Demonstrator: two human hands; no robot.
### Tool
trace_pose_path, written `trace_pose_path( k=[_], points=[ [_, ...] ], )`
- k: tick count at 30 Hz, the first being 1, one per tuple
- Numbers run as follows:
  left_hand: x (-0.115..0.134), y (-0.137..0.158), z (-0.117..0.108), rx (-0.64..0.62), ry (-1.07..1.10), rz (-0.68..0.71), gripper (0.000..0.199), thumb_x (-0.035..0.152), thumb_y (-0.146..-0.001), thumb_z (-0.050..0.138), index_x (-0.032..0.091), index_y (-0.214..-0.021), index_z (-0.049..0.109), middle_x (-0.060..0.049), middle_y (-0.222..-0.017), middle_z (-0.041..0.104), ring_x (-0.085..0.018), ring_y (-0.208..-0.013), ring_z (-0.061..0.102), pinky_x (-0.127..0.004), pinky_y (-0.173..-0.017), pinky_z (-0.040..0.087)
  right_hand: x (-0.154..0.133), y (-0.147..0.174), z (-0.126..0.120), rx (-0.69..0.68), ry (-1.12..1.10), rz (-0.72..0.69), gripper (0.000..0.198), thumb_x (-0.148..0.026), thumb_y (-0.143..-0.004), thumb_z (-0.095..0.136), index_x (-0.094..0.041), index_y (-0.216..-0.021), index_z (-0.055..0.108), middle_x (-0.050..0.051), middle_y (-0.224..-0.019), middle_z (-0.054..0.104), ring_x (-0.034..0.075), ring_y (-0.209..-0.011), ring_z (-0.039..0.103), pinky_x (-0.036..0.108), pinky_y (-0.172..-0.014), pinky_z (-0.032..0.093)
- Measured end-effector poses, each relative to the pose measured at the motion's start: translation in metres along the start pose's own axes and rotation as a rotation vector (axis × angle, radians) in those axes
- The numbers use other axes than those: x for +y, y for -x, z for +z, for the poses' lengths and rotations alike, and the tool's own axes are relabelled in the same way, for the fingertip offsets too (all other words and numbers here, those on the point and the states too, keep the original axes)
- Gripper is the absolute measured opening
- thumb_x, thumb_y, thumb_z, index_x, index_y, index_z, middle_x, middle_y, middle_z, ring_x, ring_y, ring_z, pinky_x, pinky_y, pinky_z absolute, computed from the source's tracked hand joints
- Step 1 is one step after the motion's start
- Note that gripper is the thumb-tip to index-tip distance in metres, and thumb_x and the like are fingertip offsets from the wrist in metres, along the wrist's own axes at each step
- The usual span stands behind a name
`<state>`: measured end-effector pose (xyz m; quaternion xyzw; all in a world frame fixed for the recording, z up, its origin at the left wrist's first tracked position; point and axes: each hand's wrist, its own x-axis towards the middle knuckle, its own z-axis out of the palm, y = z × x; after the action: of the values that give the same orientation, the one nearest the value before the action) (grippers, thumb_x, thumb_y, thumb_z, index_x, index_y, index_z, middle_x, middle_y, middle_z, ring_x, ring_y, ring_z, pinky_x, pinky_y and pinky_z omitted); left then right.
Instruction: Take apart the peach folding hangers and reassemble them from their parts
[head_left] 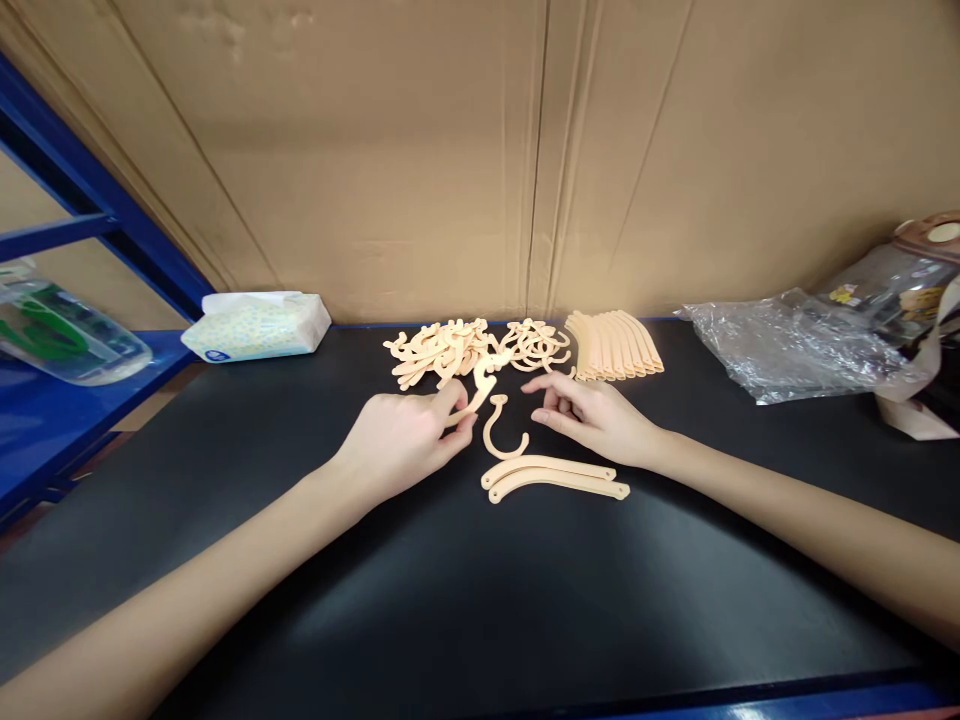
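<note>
Over the black tabletop [480, 600], my left hand [409, 435] pinches a cream, wavy hanger piece [485, 380] between thumb and fingers; my right hand [592, 410] is free, its fingers loosely curled and apart. Toward the back lie a neat row of curved hanger arms [615, 345], a jumbled pile of pieces [442, 350] and a smaller heap of hooks [534, 345]. Nearer me, two more arms [551, 463] lie side by side; just beyond them, between my hands, rests one hook [488, 435].
</note>
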<state>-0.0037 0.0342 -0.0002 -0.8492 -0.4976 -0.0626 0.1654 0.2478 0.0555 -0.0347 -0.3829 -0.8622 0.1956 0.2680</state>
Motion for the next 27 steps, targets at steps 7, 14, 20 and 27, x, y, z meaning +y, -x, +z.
trace_pose_path(
  k=[7,14,20,27],
  points=[
    [-0.0011,0.0032,0.0032,0.056,0.036,0.320,0.023,0.030,-0.095,0.039,0.018,-0.084,0.055,0.002,-0.059,0.066,-0.014,-0.049,0.062,-0.025,-0.043,0.025,-0.0004,0.0003,-0.0004,0.070,0.017,-0.028,0.036,-0.038,-0.093,0.052,-0.023,-0.125,0.049,0.003,-0.101,0.060,0.009,-0.065,0.054,0.024,-0.060,0.045],
    [0.0026,0.0048,0.0003,0.167,0.053,0.421,0.022,0.027,-0.097,0.039,0.018,-0.085,0.056,0.003,-0.059,0.065,-0.013,-0.050,0.063,-0.025,-0.045,0.030,0.0008,0.0005,-0.0001,0.142,0.117,-0.127,0.019,-0.029,-0.094,0.050,-0.019,-0.105,0.062,0.003,-0.091,0.061,0.010,-0.065,0.054,0.025,-0.061,0.044],
    [0.0022,0.0049,0.0006,0.142,0.063,0.421,0.025,0.028,-0.098,0.036,0.018,-0.086,0.057,0.003,-0.063,0.068,-0.013,-0.055,0.065,-0.025,-0.046,0.032,0.0003,0.0029,0.0029,0.207,0.130,-0.147,0.027,-0.027,-0.091,0.053,-0.019,-0.116,0.056,0.002,-0.087,0.062,0.009,-0.060,0.052,0.024,-0.059,0.045],
    [-0.0007,0.0032,0.0025,0.208,0.047,0.444,0.026,0.027,-0.097,0.039,0.018,-0.084,0.058,0.004,-0.057,0.064,-0.013,-0.049,0.062,-0.026,-0.045,0.030,-0.0042,0.0030,0.0029,0.222,0.281,-0.243,0.026,-0.034,-0.093,0.053,-0.017,-0.110,0.062,0.004,-0.087,0.066,0.012,-0.068,0.059,0.025,-0.059,0.045]
  ],
)
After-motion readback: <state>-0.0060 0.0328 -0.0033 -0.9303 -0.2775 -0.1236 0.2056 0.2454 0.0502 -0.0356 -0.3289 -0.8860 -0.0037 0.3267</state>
